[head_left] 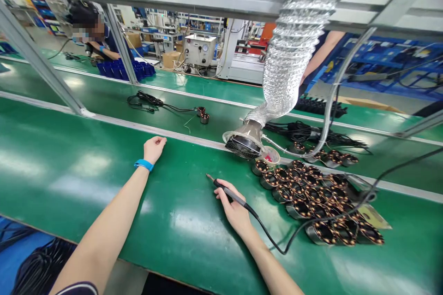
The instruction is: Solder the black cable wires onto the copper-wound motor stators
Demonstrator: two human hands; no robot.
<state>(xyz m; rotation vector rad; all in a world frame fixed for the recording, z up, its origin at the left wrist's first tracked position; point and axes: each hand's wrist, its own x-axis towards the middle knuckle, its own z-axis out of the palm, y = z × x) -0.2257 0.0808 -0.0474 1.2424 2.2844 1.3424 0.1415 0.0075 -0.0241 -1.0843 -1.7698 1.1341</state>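
Head view: gripping one soldering iron [226,192] in right hand [235,209], resting left hand [154,148] loosely curled, empty, beside two wound stators [202,115].

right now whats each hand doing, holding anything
Left hand: loosely curled, empty, resting on the green belt.
Right hand: closed on the soldering iron.

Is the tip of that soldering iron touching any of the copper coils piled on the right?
Apart. The head view shows the soldering iron in the right hand, tip pointing left over bare green mat, away from the copper coils.
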